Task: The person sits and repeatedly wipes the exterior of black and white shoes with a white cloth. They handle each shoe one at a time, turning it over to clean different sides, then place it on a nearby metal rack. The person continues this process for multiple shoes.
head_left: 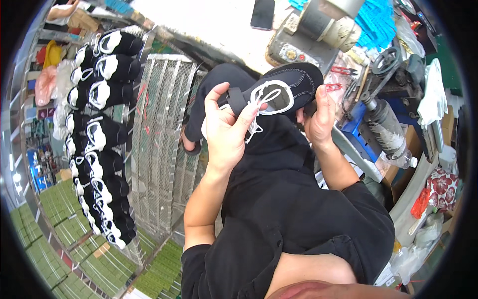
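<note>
A black shoe [303, 82] with white stitching, a white-edged opening and white laces lies tilted above my lap, its toe to the right. My left hand [226, 127] is closed on its heel end, with the thumb near the white lace loop [271, 95]. A dark strap or tab [237, 99] shows between my fingers. My right hand [321, 119] is beside the toe, fingers stretched upward and the palm side partly visible. Some skin shows below the shoe's edge, partly hidden. Red-handled snips [334, 87] appear just beyond my right fingertips; whether they touch is unclear.
On the left a rack holds several black shoes with white laces [107, 97], next to a metal mesh panel [159, 139]. Ahead, the worktable [209, 25] bears a phone [263, 14], a machine [303, 47], more red snips [344, 71] and blue strips [376, 25]. A plastic bottle [406, 160] lies right.
</note>
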Motion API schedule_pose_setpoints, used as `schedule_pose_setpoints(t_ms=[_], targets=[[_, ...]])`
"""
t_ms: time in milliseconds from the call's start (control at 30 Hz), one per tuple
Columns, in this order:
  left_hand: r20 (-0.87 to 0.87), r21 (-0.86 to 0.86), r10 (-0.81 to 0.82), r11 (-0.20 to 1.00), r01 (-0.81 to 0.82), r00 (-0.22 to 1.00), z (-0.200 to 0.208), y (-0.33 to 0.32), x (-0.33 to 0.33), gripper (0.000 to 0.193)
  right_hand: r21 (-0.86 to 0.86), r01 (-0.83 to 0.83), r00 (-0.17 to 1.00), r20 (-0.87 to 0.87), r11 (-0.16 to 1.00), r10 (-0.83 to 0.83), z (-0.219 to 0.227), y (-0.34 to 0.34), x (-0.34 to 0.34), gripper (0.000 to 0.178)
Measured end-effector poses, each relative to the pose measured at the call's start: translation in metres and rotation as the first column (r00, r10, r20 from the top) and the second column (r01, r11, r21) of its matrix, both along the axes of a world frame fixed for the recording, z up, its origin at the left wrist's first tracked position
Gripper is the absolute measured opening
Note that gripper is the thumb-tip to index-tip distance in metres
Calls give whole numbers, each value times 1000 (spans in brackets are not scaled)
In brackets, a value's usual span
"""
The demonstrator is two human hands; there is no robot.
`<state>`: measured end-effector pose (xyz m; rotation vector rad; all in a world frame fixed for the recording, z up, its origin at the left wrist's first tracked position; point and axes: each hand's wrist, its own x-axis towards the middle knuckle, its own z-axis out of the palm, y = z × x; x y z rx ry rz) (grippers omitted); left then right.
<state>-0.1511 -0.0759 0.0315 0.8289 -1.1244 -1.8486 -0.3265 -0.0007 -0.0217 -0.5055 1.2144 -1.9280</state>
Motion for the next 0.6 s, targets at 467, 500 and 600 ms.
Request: schedule_pose_setpoints(t_ms=[467, 500, 600], targets=[[-52, -150, -201, 970, 191, 978, 62, -41, -88, 63, -194, 199, 978, -28, 961, -208, 38, -12, -63, 47], [4, -130, -221, 967, 220, 975, 63, -43, -87, 65, -185, 223, 973, -16, 957, -230, 41, -13, -63, 47], [-4, -147, -223, 964, 220, 975, 62, -47, -91, 66, -175, 248, 967, -11, 953, -254, 40, -13, -65, 45]])
